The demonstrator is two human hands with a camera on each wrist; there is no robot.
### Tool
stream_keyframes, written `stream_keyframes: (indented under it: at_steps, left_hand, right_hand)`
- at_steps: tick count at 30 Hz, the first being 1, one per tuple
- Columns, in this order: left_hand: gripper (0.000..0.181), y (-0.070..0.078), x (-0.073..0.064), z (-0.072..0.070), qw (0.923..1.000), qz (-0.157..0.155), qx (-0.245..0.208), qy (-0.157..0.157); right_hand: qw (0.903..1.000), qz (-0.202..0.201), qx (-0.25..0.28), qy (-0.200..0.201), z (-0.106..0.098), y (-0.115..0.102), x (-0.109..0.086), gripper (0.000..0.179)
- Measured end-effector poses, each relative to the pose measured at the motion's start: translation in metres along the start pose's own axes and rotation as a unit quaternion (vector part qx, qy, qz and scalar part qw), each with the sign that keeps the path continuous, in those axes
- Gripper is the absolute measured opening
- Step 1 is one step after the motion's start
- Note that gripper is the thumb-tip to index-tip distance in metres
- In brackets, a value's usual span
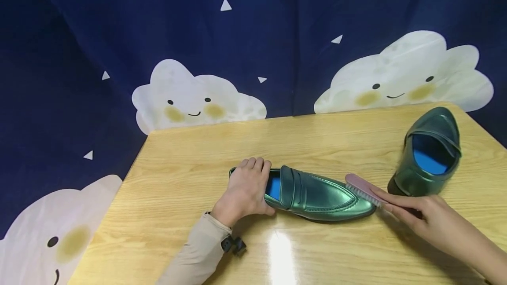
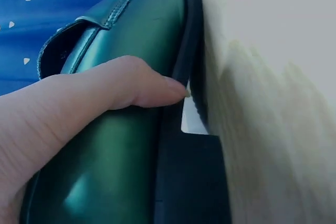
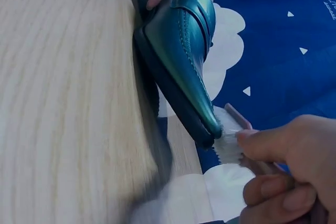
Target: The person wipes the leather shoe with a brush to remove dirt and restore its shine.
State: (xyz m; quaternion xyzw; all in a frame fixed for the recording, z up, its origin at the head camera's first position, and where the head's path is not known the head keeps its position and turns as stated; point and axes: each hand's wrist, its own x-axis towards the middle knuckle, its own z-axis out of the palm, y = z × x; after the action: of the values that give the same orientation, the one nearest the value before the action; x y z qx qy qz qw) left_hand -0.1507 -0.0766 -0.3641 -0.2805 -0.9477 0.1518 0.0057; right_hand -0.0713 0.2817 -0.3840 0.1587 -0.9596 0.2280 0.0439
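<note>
We grip shoe (image 1: 325, 195) rear, L hand (image 1: 246, 191) | R hand (image 1: 433, 217) pinches brush (image 1: 365, 189), bristles agst toe | long axis approx L–R, toe twd our R hand

No words, brands or numbers can be read. Small pale lettering (image 3: 329, 7), slanting in two short lines, stands on the blue backdrop cloth (image 3: 273, 35), near the upper right corner of the right wrist view, too small and blurred to make out.

Glossy leather-look loafer (image 1: 326, 197), smooth, shiny wood-grain tabletop (image 1: 178, 166), plastic-looking brush (image 1: 361, 186), cloth backdrop (image 1: 261, 34)
</note>
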Motion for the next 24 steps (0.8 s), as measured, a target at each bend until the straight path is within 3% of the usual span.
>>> stream_keyframes:
  at_steps: [4,7,14,20,24]
  left_hand:
    - [0.106,-0.001,-0.004,0.001,0.9996,-0.001,0.007,0.027]
    - [0.105,0.001,-0.008,0.004,0.9988,0.000,0.013,0.047]
    - [0.108,0.007,-0.019,0.010,0.9965,-0.005,0.031,0.078]
    - [0.110,0.010,-0.024,0.013,0.9916,-0.006,0.063,0.113]
    - [0.109,0.013,-0.029,0.016,0.9885,-0.015,0.070,0.133]
  right_hand:
    - [0.9979,-0.060,0.012,0.019,0.001,-0.001,0.011,0.034]
    - [0.9960,-0.087,0.019,0.004,0.000,-0.006,0.024,0.034]
    - [0.9916,-0.069,0.061,-0.091,-0.005,-0.027,0.059,0.033]
    - [0.9894,-0.093,0.055,-0.097,0.000,-0.045,0.080,0.034]
    - [0.9884,-0.112,0.049,-0.090,-0.002,-0.051,0.082,0.034]
